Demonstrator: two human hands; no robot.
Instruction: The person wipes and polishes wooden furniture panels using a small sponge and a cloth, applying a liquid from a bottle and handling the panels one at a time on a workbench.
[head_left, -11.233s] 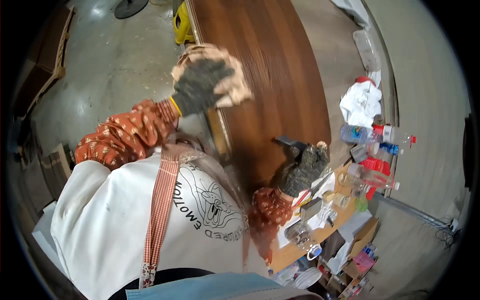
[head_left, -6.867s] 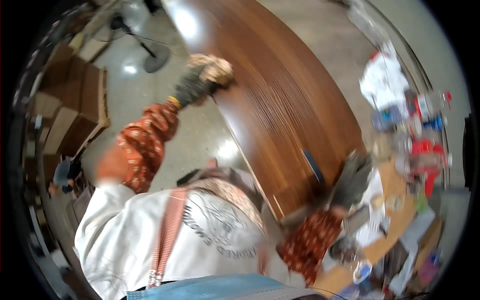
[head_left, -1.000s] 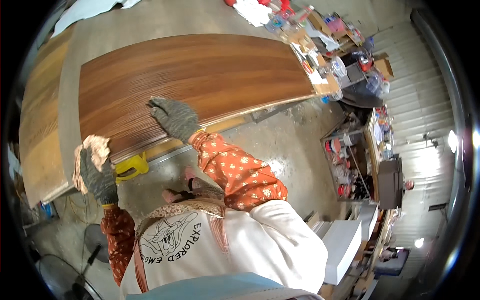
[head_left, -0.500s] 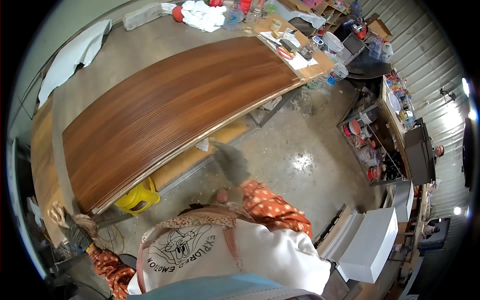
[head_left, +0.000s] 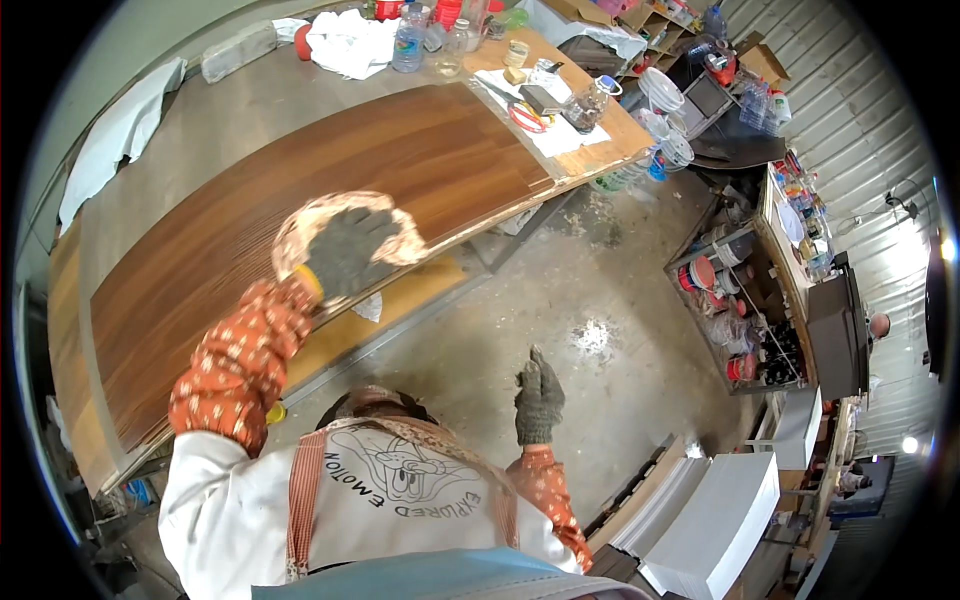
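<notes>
A dark-brown wood-grain panel point(head_left: 180, 300) lies along the workbench on the left. My left hand point(head_left: 350, 250), in a dark grey glove with a yellow cuff, presses a bunched beige cloth point(head_left: 292, 228) onto the panel near its front edge. The cloth bulges out around the glove, and the palm side is hidden. Away from the bench, my right hand point(head_left: 540, 400) hangs over the floor in a grey glove. Its visible fingers stretch forward close together, with nothing seen in them.
On the bench's far end lie red-handled scissors point(head_left: 528, 117), a dark block point(head_left: 540, 99) and jars. White rags point(head_left: 352, 44) and bottles stand along the back. A yellow board point(head_left: 340, 335) shows underneath. White panels point(head_left: 715, 515) are stacked right, beside a cluttered shelf point(head_left: 735, 300).
My left hand has swung with the cloth from the bench's near left corner to the panel's middle. My right hand, blurred before, has drawn back and right. The view has shifted.
</notes>
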